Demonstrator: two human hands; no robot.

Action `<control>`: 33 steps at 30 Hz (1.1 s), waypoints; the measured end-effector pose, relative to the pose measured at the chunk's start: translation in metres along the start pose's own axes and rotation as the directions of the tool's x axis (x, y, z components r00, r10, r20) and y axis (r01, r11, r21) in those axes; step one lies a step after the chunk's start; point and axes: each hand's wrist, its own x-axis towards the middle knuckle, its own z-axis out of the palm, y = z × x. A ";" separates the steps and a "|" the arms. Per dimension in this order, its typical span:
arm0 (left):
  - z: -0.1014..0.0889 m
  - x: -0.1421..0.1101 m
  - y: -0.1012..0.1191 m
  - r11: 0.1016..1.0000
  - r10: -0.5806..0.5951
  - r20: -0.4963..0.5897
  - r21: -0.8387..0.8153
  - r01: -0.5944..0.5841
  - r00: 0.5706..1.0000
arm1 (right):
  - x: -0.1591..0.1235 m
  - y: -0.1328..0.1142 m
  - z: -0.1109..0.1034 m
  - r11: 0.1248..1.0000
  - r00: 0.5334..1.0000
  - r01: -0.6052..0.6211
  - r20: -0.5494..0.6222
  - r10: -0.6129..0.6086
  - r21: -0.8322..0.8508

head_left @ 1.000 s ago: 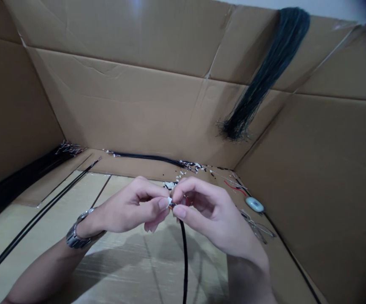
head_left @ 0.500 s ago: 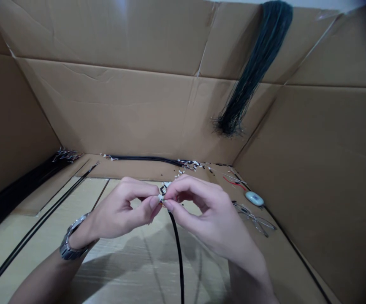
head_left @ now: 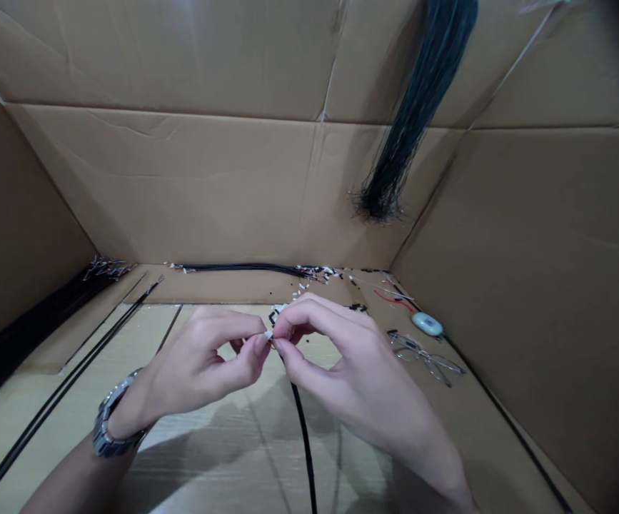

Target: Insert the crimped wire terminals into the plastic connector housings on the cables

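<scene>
My left hand [head_left: 218,353], with a metal watch [head_left: 113,417] on its wrist, pinches a small white connector [head_left: 268,335] between thumb and forefinger. Right beside it, the thumb and forefinger of my right hand [head_left: 335,350] are pinched together on a thin wire at the connector; the fingers hide most of that wire. A trace of orange-red wire shows just under the connector. From below the fingertips a black cable [head_left: 303,435] runs down toward me over the table. Several small white and black pieces [head_left: 277,312] lie just behind my hands.
Black cables with stripped ends lie at the left [head_left: 31,328] and along the back wall [head_left: 239,268]. A bundle of dark thin wires [head_left: 410,121] hangs over the cardboard wall [head_left: 207,193]. At the right are a pale oval device [head_left: 427,324] and eyeglasses [head_left: 430,360].
The camera view has shifted slightly. Both hands keep their pinch at the white connector, with the fingertips a little closer together.
</scene>
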 end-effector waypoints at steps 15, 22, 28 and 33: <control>0.002 0.000 0.004 0.999 -0.040 0.017 -0.007 0.040 0.999 | -0.003 0.000 -0.002 1.000 1.000 -0.021 0.000 0.021 0.001; 0.003 -0.002 0.007 0.999 -0.045 0.047 0.018 0.044 0.998 | -0.003 -0.001 -0.001 0.992 0.994 -0.106 0.022 0.107 -0.071; 0.005 -0.002 0.008 0.998 -0.059 0.040 0.011 0.058 0.997 | -0.003 -0.002 -0.001 0.988 0.989 -0.140 0.030 0.142 -0.059; 0.007 -0.002 0.007 0.998 -0.061 0.042 0.018 0.061 0.997 | -0.001 -0.001 -0.001 0.987 0.987 -0.148 0.046 0.151 -0.066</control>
